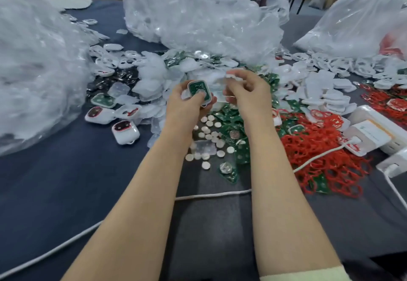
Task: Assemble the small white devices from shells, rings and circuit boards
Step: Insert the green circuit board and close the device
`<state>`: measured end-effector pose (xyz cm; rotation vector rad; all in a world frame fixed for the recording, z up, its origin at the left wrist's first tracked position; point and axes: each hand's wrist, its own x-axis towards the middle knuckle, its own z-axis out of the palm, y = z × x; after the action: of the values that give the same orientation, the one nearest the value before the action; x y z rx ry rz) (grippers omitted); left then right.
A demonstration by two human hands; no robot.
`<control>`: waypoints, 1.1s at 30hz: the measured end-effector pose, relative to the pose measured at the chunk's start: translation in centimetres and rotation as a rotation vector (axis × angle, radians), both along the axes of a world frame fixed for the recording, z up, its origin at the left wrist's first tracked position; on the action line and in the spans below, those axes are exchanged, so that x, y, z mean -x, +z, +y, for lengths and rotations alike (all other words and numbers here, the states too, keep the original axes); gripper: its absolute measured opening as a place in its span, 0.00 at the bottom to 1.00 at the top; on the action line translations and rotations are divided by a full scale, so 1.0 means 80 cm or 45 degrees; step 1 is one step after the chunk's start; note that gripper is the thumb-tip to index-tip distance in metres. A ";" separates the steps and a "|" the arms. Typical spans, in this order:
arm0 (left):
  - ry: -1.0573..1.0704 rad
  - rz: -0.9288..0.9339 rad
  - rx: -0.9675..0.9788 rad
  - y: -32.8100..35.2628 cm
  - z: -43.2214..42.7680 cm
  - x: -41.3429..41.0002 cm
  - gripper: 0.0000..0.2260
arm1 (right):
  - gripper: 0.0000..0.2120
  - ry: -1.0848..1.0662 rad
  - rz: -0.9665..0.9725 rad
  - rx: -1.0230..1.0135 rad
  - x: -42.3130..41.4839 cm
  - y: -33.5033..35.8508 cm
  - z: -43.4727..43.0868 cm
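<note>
Fingers [198,96] on shell [208,98] (board [196,87] inside), cover [234,76]

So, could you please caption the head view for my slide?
Left hand holds a white shell with a green circuit board; right hand pinches a white part.

Piece [234,76] in right hand [246,92]: motion-blurred, kind unclear.
Board [198,88] in left hand [187,103]: print too small to read.
Bag [33,71] left of hands: cut by edge.

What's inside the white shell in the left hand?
A green circuit board sits in the white shell, face up. The thumb of the left hand covers its lower part; anything beneath the board is hidden. The right hand pinches a blurred white piece.
</note>
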<state>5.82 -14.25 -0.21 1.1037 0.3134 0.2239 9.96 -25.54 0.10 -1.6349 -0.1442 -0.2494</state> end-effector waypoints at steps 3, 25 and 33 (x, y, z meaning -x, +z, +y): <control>0.009 -0.013 -0.069 -0.009 0.012 0.008 0.13 | 0.16 0.062 0.053 -0.007 0.004 -0.012 0.016; 0.005 -0.047 -0.053 -0.017 0.012 0.001 0.13 | 0.12 0.196 0.217 -0.374 0.007 -0.011 0.018; 0.001 -0.059 -0.064 -0.018 0.014 0.000 0.14 | 0.10 0.143 0.160 -0.262 0.005 -0.012 0.014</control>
<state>5.80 -13.16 -1.65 1.1460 0.2681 0.2587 9.55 -24.39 -0.84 -1.4283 -0.1107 -0.0725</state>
